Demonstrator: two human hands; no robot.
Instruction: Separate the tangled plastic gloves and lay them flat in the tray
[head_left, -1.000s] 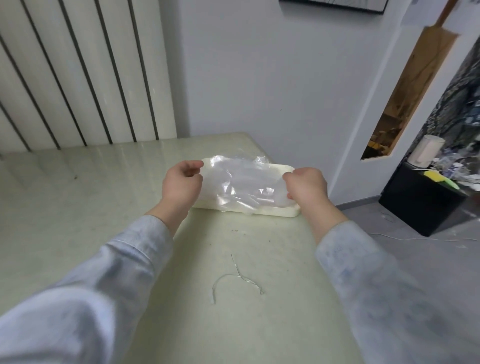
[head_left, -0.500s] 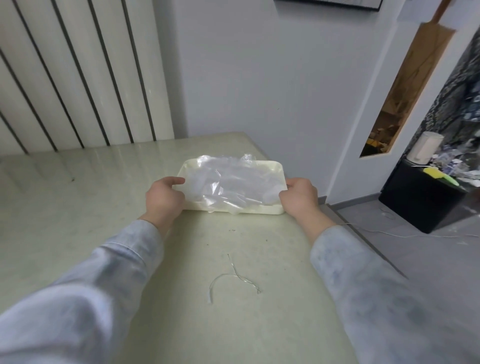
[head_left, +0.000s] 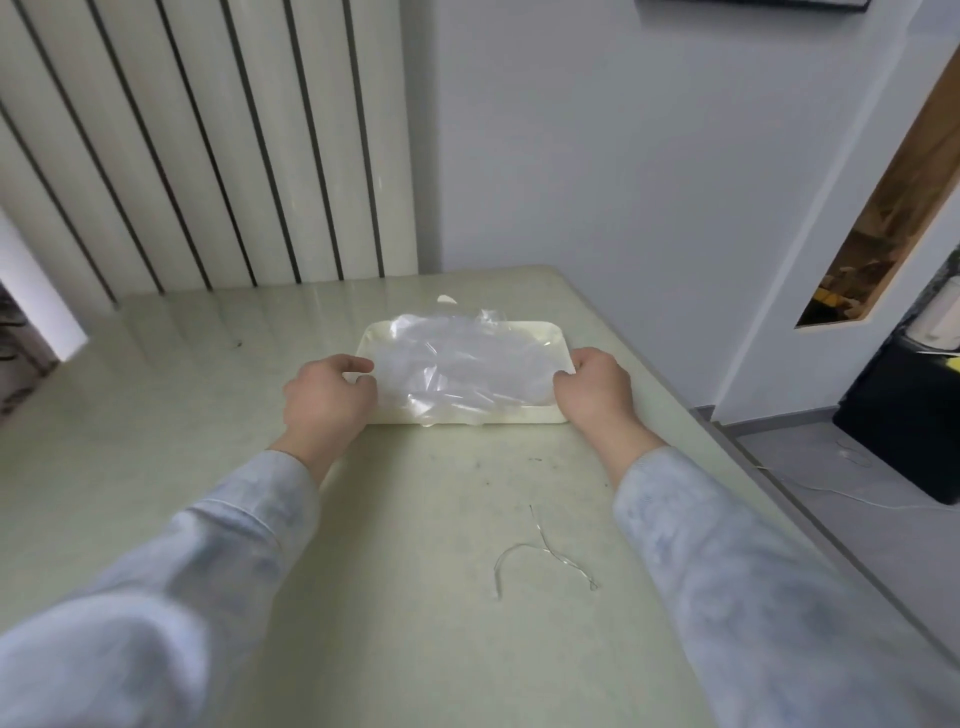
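Clear gloves (head_left: 457, 369) in a cream tray (head_left: 524, 415) on a pale green table (head_left: 156, 395); mottled light-blue sleeves (head_left: 727, 561); upper left, white wall panels (head_left: 208, 130) with dark stripes.

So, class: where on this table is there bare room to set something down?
Bare table left of the tray, toward the slatted wall; between the sleeves, from tray to loose strand. Crowded: the tray, plastic gloves filling it, left hand and right hand gripping them.

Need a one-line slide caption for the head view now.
Left hand and right hand hold the ends of clear plastic gloves spread over the cream tray on a green table.
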